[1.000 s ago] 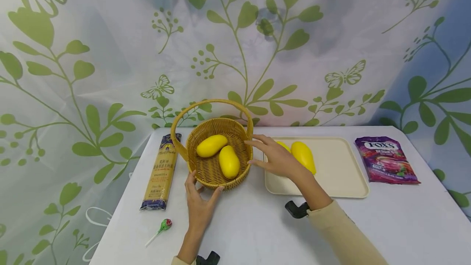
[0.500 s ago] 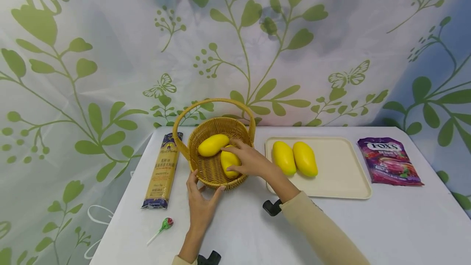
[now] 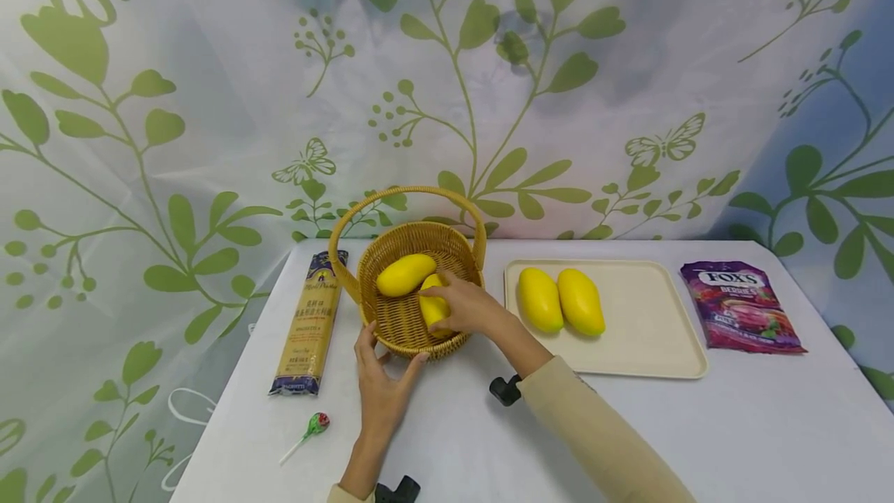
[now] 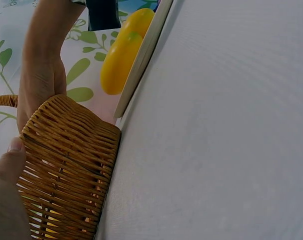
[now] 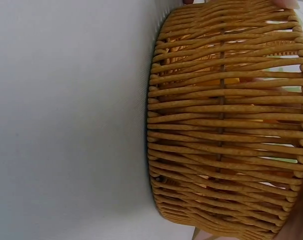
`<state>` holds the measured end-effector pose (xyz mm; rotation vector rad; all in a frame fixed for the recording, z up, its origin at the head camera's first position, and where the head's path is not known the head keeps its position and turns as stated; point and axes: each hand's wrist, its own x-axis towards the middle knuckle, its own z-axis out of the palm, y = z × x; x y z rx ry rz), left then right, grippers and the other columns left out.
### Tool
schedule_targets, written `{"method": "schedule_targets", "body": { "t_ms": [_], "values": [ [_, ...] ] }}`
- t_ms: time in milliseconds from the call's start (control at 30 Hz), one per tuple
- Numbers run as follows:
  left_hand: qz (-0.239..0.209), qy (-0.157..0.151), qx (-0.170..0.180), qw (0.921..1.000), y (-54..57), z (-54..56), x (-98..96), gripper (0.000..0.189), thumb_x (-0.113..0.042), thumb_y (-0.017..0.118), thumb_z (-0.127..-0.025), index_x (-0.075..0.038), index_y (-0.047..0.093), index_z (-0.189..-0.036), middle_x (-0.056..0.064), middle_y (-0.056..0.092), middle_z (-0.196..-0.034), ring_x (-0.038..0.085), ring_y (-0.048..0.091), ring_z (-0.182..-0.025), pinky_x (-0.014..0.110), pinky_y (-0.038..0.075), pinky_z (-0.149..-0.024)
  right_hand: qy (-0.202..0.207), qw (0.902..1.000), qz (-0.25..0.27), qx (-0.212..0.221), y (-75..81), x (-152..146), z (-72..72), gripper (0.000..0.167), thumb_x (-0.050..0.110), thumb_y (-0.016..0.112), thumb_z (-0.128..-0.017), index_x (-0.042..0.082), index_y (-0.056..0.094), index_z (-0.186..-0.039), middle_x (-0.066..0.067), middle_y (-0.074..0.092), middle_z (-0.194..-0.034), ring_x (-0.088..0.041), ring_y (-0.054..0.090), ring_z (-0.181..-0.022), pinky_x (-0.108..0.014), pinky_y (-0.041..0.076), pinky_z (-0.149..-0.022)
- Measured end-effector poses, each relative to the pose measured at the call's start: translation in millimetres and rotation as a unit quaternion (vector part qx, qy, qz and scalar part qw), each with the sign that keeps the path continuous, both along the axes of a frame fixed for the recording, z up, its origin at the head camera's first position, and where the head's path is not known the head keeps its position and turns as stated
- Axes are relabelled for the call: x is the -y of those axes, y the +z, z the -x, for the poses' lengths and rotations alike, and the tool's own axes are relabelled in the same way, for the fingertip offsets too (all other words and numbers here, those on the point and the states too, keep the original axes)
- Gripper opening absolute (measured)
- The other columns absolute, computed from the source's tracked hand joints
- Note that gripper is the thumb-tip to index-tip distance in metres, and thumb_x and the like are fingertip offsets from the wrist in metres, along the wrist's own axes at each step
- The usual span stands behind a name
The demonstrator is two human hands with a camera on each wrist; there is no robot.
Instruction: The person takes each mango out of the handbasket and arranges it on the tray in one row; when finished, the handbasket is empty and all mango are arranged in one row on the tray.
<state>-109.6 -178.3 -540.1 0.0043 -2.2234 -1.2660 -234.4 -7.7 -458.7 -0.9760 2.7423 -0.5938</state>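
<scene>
A wicker basket (image 3: 447, 241) with a tall handle stands on the table, two yellow mangoes inside. My left hand (image 3: 382, 394) holds the basket's front left side; the left wrist view shows the thumb (image 4: 10, 157) at the rim of the wickerwork (image 4: 76, 160). Reaching over the right rim, my right hand (image 3: 469, 305) grips the right-hand mango (image 3: 434, 307), thumb and fingers on either side of it. The other mango (image 3: 405, 275) lies beside it, untouched. In the right wrist view the basket wall (image 5: 221, 115) hides most of the hand's work.
Right of the basket, a cream tray (image 3: 646, 317) bears two mangoes (image 3: 581, 303). Beyond it lies a purple FOX'S candy bag (image 3: 742, 307). A spaghetti packet (image 3: 307, 324) lies left of the basket, with a lollipop (image 3: 316, 424) in front. A patterned curtain (image 3: 628, 99) hangs behind.
My right hand has moved left from beside the basket's right rim into the basket and onto the right-hand mango. The tray's mangoes are uncovered. My left hand stays in place.
</scene>
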Motion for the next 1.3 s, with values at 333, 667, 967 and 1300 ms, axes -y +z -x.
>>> {"method": "schedule_targets", "body": {
  "t_ms": [333, 667, 967, 1300],
  "values": [
    [0.005, 0.004, 0.003, 1.0, -0.8, -0.3, 1.4, 0.095, -0.031, 0.084, -0.077, -0.007, 0.028, -0.15, 0.019, 0.036, -0.148, 0.036, 0.045, -0.131, 0.049, 0.055, -0.089, 0.005, 0.9999, -0.007, -0.01, -2.0, 1, -0.6, 0.064, 0.039, 0.081, -0.08, 0.027, 0.058, -0.138, -0.017, 0.032, -0.156, -0.042, 0.051, -0.128, -0.054, 0.045, -0.105],
    [0.001, 0.002, 0.006, 1.0, -0.7, -0.5, 0.7, 0.095, -0.031, 0.084, -0.078, -0.005, 0.028, -0.15, 0.018, 0.035, -0.149, 0.037, 0.045, -0.132, 0.049, 0.055, -0.09, 0.006, 0.9999, -0.002, -0.016, -0.4, 0, -3.2, 0.062, 0.037, 0.082, -0.079, 0.025, 0.059, -0.136, -0.016, 0.034, -0.155, -0.04, 0.052, -0.128, -0.054, 0.045, -0.105],
    [-0.002, 0.001, 0.006, 1.0, -1.6, 0.5, 0.6, 0.096, -0.033, 0.084, -0.077, -0.014, 0.026, -0.152, 0.018, 0.036, -0.149, 0.035, 0.045, -0.132, 0.048, 0.055, -0.089, 0.014, 0.9993, 0.027, -0.022, 4.7, -6, -4.4, 0.062, 0.035, 0.082, -0.079, 0.023, 0.06, -0.136, -0.017, 0.035, -0.155, -0.04, 0.052, -0.127, -0.053, 0.046, -0.104],
    [-0.008, -0.002, 0.01, 0.9999, -1.8, -0.3, 0.5, 0.096, -0.034, 0.084, -0.077, -0.016, 0.026, -0.152, 0.017, 0.035, -0.15, 0.034, 0.044, -0.133, 0.046, 0.054, -0.091, 0.021, 0.9942, 0.084, -0.064, 33.3, -27, -14.2, 0.063, 0.034, 0.083, -0.078, 0.023, 0.06, -0.135, -0.015, 0.033, -0.156, -0.035, 0.051, -0.13, -0.048, 0.052, -0.098]
  ]
}}
